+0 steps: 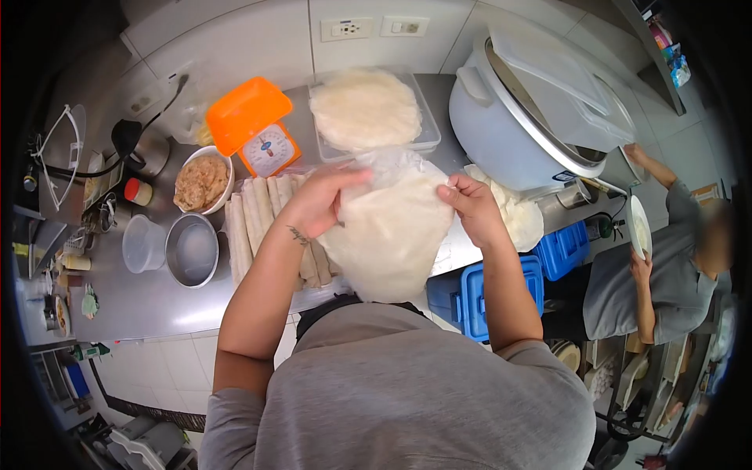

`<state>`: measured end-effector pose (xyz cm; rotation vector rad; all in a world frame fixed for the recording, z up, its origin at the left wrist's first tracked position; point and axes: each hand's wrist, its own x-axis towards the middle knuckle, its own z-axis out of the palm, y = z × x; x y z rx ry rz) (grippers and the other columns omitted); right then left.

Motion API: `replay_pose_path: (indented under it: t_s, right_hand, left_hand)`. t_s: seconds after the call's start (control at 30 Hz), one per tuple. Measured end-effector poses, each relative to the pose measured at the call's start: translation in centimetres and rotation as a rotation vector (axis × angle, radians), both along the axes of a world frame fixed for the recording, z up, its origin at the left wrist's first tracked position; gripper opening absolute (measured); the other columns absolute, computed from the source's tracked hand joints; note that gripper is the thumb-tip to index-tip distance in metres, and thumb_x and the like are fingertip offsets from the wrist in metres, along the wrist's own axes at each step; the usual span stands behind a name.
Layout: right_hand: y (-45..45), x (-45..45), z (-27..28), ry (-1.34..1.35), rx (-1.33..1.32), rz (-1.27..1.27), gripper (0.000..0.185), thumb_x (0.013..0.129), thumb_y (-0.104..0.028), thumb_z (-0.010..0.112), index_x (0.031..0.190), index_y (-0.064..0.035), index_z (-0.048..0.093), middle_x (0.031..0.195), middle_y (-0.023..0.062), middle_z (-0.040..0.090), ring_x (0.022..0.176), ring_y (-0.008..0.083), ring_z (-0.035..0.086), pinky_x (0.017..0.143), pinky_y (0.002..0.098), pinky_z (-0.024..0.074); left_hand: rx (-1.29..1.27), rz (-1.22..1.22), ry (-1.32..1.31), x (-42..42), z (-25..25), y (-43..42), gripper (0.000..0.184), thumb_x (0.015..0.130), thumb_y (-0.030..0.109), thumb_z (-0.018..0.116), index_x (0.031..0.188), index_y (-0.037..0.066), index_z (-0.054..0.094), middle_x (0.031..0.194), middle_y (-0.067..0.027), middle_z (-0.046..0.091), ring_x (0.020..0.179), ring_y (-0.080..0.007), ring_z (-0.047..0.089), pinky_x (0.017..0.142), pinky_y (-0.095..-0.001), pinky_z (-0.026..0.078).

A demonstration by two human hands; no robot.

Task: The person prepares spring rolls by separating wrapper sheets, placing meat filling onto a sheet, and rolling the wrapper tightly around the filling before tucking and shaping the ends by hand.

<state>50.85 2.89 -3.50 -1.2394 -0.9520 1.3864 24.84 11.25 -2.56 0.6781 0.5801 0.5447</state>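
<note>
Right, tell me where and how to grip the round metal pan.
Pinch the near rim of the metal pan, probably best from the front of the counter with the left hand: it stands upright and open, while the plastic tub crowds its left and the rolls its right.

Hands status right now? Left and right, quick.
Left hand: holding the left side of the thin pale sheet, fingers partly hidden.
Right hand: closed, pinching the same sheet's upper right edge.
</note>
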Motion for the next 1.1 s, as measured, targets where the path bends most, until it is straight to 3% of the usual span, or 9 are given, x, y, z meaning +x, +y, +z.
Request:
replay_pose_path:
  t_s: [0.13,0.23,0.37,0.57,0.6,0.7,0.8,0.9,1.1]
  right_hand:
    - [0.6,-0.5,-0.6,-0.57,0.252,-0.104,0.021,0.085,-0.015,0.072,0.1,-0.0024,0.064,0.088,0.001,0.065,0.08,0.01,0.058,0.079,0.0238,0.0447]
    - [0.6,-3.3,-0.1,-0.835,0.366,-0.478,0.034,0.082,-0.019,0.075,0.107,0.0007,0.062,0.087,0.0023,0.063,0.08,0.0098,0.057,0.078,0.0229,0.0452]
    - [0.0,-5.7,-1.7,-0.527,0.174,-0.301,0.03,0.082,-0.015,0.074,0.104,0.0028,0.062,0.081,0.005,0.063,0.073,0.0102,0.056,0.063,0.0248,0.0467]
    - [0.9,-3.1,-4.5,-0.036,-0.016,-0.302,0.011,0.093,-0.007,0.058,0.101,0.0002,0.061,0.083,0.0023,0.063,0.073,0.0096,0.057,0.069,0.0236,0.0461]
    - [0.9,-3.4,-4.8,-0.053,0.037,-0.302,0.012,0.094,-0.007,0.056,0.103,-0.0005,0.061,0.086,0.0022,0.063,0.074,0.0092,0.056,0.07,0.0235,0.0463]
    - [0.8,-5.7,-5.2,-0.062,0.152,-0.273,0.013,0.095,-0.008,0.054,0.106,-0.0018,0.059,0.091,0.0024,0.064,0.075,0.0084,0.056,0.072,0.0235,0.0466]
    - [0.3,-7.3,-3.2,-0.113,0.169,-0.179,0.014,0.095,-0.009,0.055,0.106,-0.0014,0.058,0.09,0.0027,0.063,0.075,0.0086,0.056,0.071,0.024,0.0468]
    - [0.5,-6.4,-2.6,-0.321,0.158,-0.171,0.014,0.096,-0.008,0.052,0.105,-0.0002,0.058,0.088,0.0023,0.062,0.075,0.0089,0.057,0.072,0.0238,0.0479]
    - [1.4,-1.6,-3.6,-0.026,0.106,-0.406,0.014,0.092,-0.004,0.051,0.105,-0.0014,0.057,0.083,0.0049,0.063,0.066,0.0111,0.056,0.063,0.0256,0.0474]
  left_hand:
    - [0.276,-0.085,0.307,1.8,1.5,-1.6,0.04,0.09,0.02,0.066,0.123,-0.001,0.056,0.11,-0.0072,0.065,0.1,-0.0138,0.062,0.085,-0.0293,0.05]
    - [0.283,0.068,0.378,4.3,-1.2,-1.8,0.035,0.092,0.019,0.063,0.121,-0.001,0.058,0.105,-0.0069,0.066,0.095,-0.0141,0.063,0.082,-0.0287,0.05]
    - [0.251,0.167,0.219,4.9,-4.0,-3.9,0.037,0.095,0.021,0.06,0.121,-0.004,0.056,0.103,-0.0089,0.066,0.094,-0.0143,0.063,0.079,-0.0282,0.05]
    - [-0.054,0.3,0.135,3.2,-5.5,-4.5,0.037,0.094,0.016,0.057,0.126,-0.001,0.05,0.111,-0.0114,0.064,0.094,-0.0176,0.063,0.081,-0.0302,0.051]
    - [-0.059,0.284,0.153,3.2,-5.1,-4.4,0.037,0.093,0.015,0.058,0.127,0.0,0.05,0.113,-0.0117,0.064,0.094,-0.0183,0.063,0.082,-0.0307,0.051]
    - [0.419,0.265,0.37,3.7,-3.1,-5.2,0.033,0.094,0.011,0.058,0.124,0.0,0.052,0.111,-0.0103,0.064,0.096,-0.0136,0.061,0.085,-0.0267,0.048]
    - [0.532,0.025,0.532,3.5,-1.8,-4.5,0.03,0.093,0.01,0.058,0.122,0.001,0.056,0.099,-0.0069,0.066,0.09,-0.0108,0.061,0.082,-0.0243,0.047]
    - [0.508,0.253,0.417,3.5,-4.5,-4.2,0.028,0.091,0.013,0.06,0.114,-0.003,0.062,0.085,-0.0085,0.068,0.079,-0.0127,0.062,0.068,-0.0265,0.047]
    - [0.211,0.228,0.445,0.7,-5.6,-4.0,0.026,0.092,0.011,0.059,0.113,-0.005,0.059,0.099,-0.0052,0.065,0.09,-0.0119,0.06,0.079,-0.0235,0.046]
